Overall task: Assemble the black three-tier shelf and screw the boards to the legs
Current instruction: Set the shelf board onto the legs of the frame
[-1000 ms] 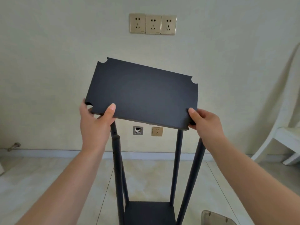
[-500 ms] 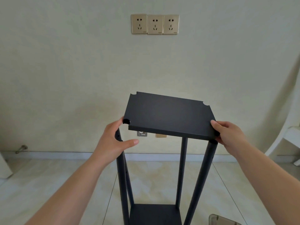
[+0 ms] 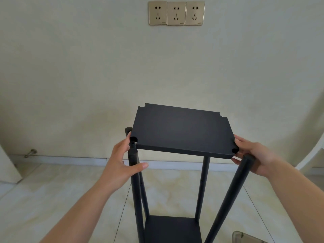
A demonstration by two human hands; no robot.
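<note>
The left hand (image 3: 122, 162) grips the near-left corner of the black board (image 3: 182, 130), fingers reaching up the board's left edge and thumb extended below it across the near-left leg (image 3: 135, 186); this grip steadies leg and board together so the corner notch can meet the tube. The right hand (image 3: 254, 155) holds the near-right corner, fingers curled round the edge beside the notch, just above the top of the near-right leg (image 3: 228, 199). Held at opposite corners, the board stays roughly level, which suits lowering it squarely between four uprights. The board sits at the centre of the view, near the leg tops, tilted slightly up toward 12 o'clock. The far-left leg (image 3: 128, 130) shows its cap at 9 o'clock of the board, outside the edge, so that corner appears not yet seated; the far-right leg (image 3: 203, 186) runs down beneath the board. Whether any notch is fully engaged cannot be told from this angle. The bottom board (image 3: 172, 228) lies at 6 o'clock, already between the legs. Wall sockets (image 3: 176, 13) sit at 12 o'clock.
</note>
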